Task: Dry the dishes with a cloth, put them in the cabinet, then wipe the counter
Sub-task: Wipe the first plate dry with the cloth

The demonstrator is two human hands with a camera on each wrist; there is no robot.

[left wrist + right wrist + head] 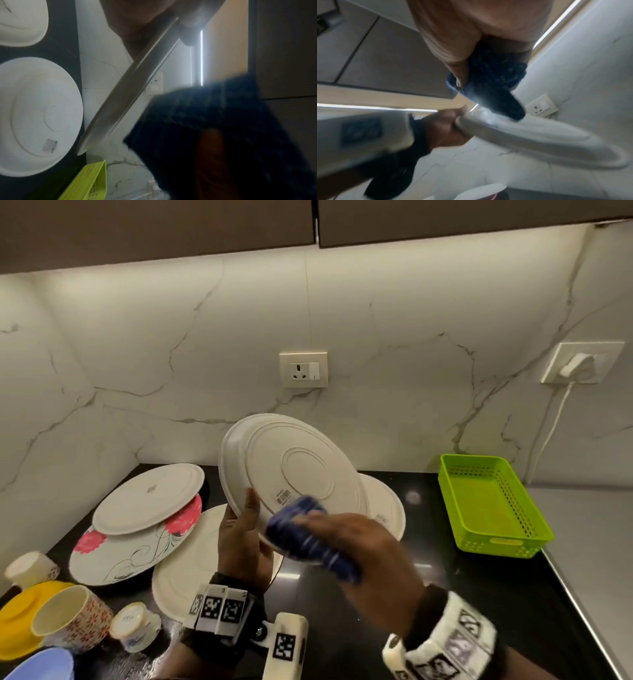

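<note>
The plate (291, 470) is held tilted above the counter (394, 594), underside toward the person, probably so the cloth (301, 532) can reach its base; the left hand (239, 539) pinches its lower rim, thumb on the near face, wrist low; the right hand (359, 553) clutches the bunched cloth against the plate (blurred, likely mid-rub), forearm angled inward; other dishes lie beneath, undried by my guess.

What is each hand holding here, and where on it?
Left hand grips the white plate by its lower-left rim, tilted up off the counter. Right hand holds a bunched blue cloth against the plate's underside.
</note>
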